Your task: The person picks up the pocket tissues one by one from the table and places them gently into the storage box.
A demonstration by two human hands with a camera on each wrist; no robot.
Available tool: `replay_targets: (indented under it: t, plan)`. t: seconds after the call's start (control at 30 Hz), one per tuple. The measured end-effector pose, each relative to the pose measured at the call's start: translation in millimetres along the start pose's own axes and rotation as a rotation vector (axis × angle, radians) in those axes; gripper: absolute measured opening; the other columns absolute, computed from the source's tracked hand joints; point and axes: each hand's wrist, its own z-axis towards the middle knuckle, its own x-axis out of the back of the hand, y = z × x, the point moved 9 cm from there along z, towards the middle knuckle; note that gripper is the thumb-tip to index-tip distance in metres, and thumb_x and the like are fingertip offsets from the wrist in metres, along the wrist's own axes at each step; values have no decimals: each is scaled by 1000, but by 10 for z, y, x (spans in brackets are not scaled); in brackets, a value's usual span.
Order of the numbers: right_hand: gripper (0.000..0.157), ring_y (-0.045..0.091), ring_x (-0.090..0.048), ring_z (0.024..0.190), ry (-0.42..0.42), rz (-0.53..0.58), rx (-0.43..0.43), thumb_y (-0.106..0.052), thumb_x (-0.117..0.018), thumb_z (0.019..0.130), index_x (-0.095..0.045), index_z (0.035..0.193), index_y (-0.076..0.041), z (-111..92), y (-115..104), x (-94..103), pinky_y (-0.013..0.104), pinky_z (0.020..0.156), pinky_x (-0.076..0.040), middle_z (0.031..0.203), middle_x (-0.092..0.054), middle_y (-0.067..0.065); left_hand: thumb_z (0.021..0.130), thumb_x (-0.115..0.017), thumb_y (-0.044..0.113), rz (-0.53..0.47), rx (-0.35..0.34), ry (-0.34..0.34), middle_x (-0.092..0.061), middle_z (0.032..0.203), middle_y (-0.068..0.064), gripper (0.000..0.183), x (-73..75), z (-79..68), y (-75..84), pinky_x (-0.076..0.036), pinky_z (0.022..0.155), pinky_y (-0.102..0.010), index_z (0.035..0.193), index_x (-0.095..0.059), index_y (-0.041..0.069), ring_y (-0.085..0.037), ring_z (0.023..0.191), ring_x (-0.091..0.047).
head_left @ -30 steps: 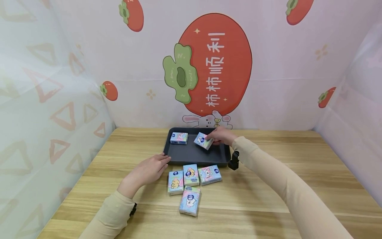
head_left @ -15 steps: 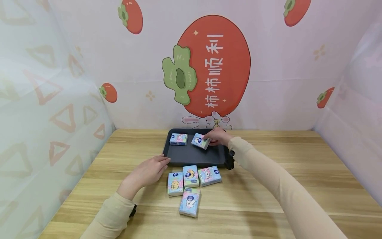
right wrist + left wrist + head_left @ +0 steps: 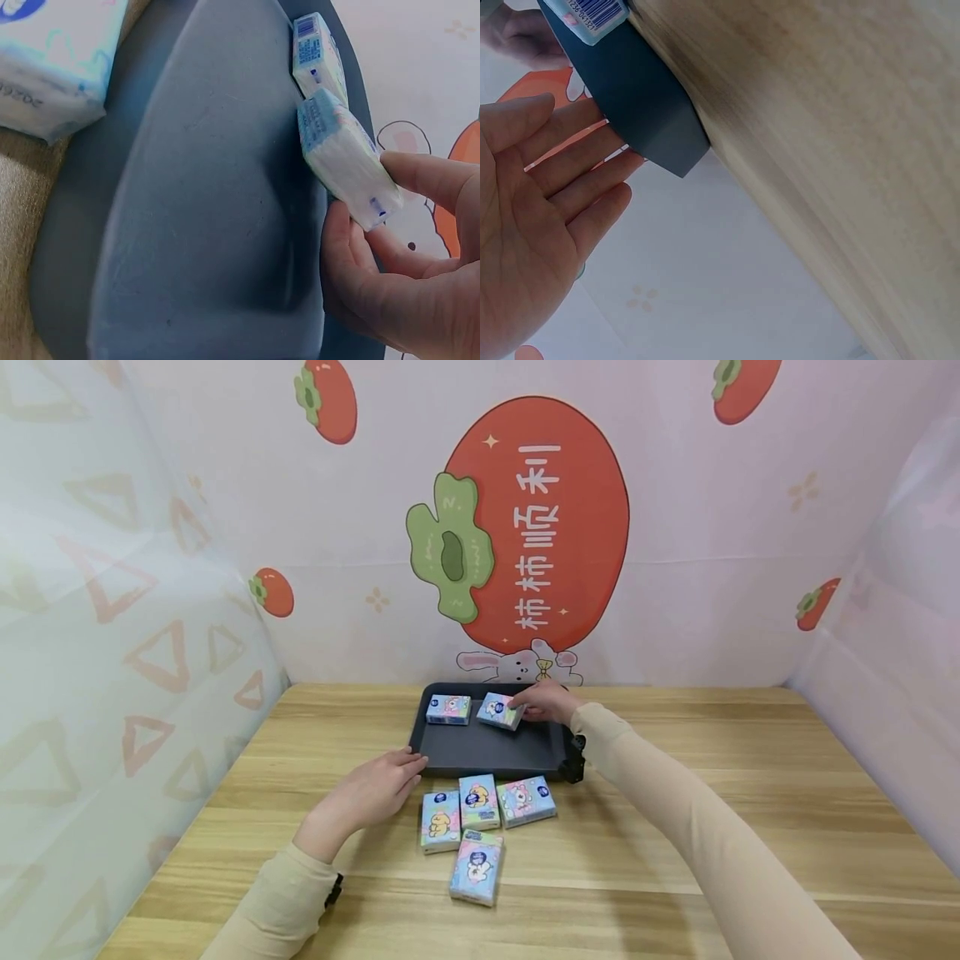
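Pinching a small blue-and-pink pack (image 3: pixel 495 711) between thumb and fingers, the right hand (image 3: pixel 549 702) reaches in over the far right part of a dark tray (image 3: pixel 487 750). The pack is tilted, its label side showing to the head camera; from the right wrist it sits above the tray floor, a dark shadow below. Just to its left, a second pack (image 3: pixel 448 710) lies in the tray's far left corner; whether the two touch, I cannot tell.

Left hand (image 3: pixel 377 789): fingers straight and loosely spread, the tips touching the tray at its near left corner, palm free of any object.

Tray stands at the far side of a wood-grain desk (image 3: pixel 675 835). In front of its near edge, four more packs: one with a yellow figure (image 3: pixel 441 821) at left, another with a yellow figure (image 3: pixel 480 802) close beside it, a sideways pack (image 3: pixel 527 802) at right, and a pack with a white figure (image 3: pixel 477 868) nearest the person.

Both sleeves (image 3: pixel 281 893) pale beige. Backdrop (image 3: pixel 690 527) behind, printed with a big red persimmon (image 3: pixel 585 527) and white lettering.
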Motion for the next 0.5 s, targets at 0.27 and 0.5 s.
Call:
replay_targets:
  t: [0.27, 0.5]
  plan:
    - [57, 22, -52, 107, 2, 161, -21, -8, -73, 82, -47, 132, 0, 70, 14, -22, 32, 99, -50, 133, -49, 13, 99, -49, 19, -4, -4, 5, -58, 130, -18, 34, 24, -14, 15, -46, 102, -47, 126, -60, 2, -33, 123, -54]
    - [50, 23, -55, 110, 60, 139, -11, -10, -72, 83, -53, 127, 1, 32, -2, -14, 32, 101, -49, 131, -53, 13, 99, -49, 20, -6, 0, 5, -57, 131, -18, 34, 13, -11, 7, -46, 102, -47, 127, -60, 3, -32, 124, -53]
